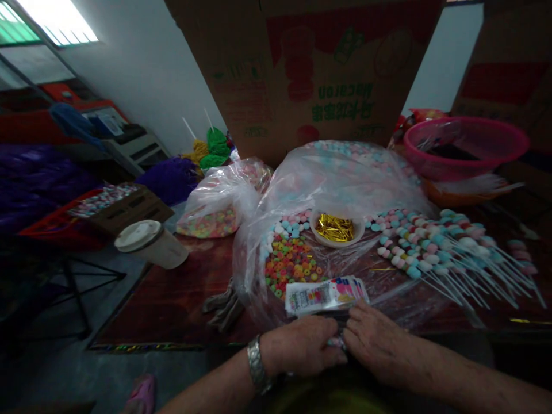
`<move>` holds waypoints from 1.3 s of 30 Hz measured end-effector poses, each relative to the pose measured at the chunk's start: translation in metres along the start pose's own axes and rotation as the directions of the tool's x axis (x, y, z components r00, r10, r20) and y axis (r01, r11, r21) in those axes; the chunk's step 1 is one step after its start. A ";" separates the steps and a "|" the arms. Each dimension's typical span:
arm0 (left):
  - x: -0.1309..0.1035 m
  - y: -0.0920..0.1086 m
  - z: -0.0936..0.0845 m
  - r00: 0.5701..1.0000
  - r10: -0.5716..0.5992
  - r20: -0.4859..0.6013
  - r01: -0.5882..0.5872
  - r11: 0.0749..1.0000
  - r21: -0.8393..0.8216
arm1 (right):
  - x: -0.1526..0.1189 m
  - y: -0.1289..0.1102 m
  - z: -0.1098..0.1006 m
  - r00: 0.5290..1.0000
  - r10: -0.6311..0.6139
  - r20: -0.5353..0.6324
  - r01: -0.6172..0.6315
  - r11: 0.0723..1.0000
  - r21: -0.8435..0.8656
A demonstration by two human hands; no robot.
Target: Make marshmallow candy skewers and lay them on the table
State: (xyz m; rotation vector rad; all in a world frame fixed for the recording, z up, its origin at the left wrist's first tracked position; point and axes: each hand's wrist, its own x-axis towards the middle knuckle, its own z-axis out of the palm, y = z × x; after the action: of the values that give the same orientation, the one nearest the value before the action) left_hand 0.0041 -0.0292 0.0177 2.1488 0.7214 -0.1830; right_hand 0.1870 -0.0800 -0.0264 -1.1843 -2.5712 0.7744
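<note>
Both hands meet on the near side of the bowl [335,244], which sits on the desk [159,310] and holds gold ties [334,226]. The left hand [302,345], with a metal watch [256,362] on its wrist, has its thumb and fingers closed in a pinch grip on a small printed piece [336,342], well short of the bowl. The right hand [374,344] is just beside it, fingers bent inward and down; whether its grip is closed on anything, I cannot tell.

A stack of printed packets [325,294] lies between the bowl and the hands, with the fingers right at its near edge. To the left of the bowl and nearer the person is a heap of colored candy rings [290,264], and to its right a pile of marshmallow sticks [435,247] with their white ends pointing nearer the person. Behind the bowl swells a big clear bag [336,172] of pastel marshmallows, with a smaller bag [215,215] to the bowl's left. Farther left of the bowl stands a lidded cup [150,244]. Beyond the bowl and the big bag rises a cardboard box [323,75] with its printing upside down; a pink basin [435,165] is to the bowl's far right.
</note>
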 end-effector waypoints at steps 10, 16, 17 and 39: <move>0.000 0.000 0.002 0.846 0.304 -0.437 -0.159 0.927 0.339 | -0.014 0.032 -0.021 0.933 0.359 -0.030 -0.279 0.773 0.569; 0.009 -0.012 0.008 0.751 -0.337 -0.568 -0.099 0.793 -0.601 | -0.004 0.112 -0.051 0.802 0.375 -0.465 -0.430 0.903 -0.012; 0.009 -0.010 0.008 0.746 -0.404 -0.530 -0.102 0.717 -0.690 | -0.002 0.117 -0.047 0.813 0.353 -0.464 -0.423 0.905 -0.053; 0.003 -0.015 -0.013 0.924 0.113 -0.365 -0.098 0.993 0.062 | 0.028 0.003 -0.026 0.989 0.011 -0.149 -0.035 0.986 -0.162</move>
State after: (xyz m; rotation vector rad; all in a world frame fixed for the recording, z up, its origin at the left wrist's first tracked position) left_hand -0.0034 -0.0108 0.0147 2.2831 0.8138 0.2737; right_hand 0.1808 -0.0476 -0.0074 -1.2684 -2.5422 0.4671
